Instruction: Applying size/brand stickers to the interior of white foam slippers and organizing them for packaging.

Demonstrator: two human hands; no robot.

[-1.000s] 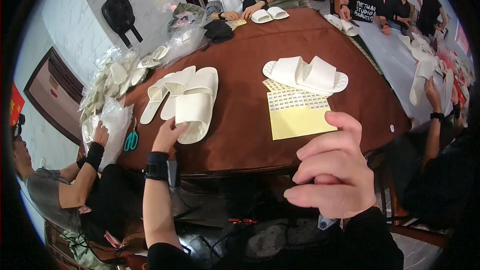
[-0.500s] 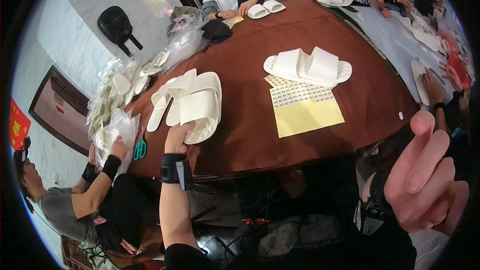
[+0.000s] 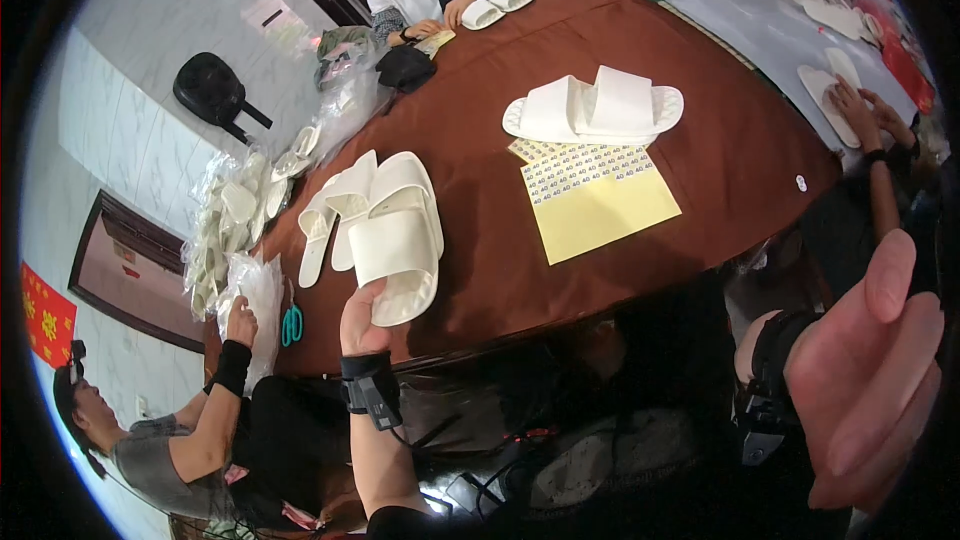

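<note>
Since the earlier frame, the right hand (image 3: 868, 380) has swung low and close to the camera, fingers together, empty. Left hand (image 3: 362, 322) pinches the heel of the top white slipper (image 3: 397, 252) at the brown bench (image 3: 480, 120) edge; its long axis points away, nearer the left.

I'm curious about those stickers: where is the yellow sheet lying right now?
In the head view the yellow sticker sheet lies flat on the brown table, right of centre, just below the pair of white slippers and right of the white slipper the left hand touches.
</note>
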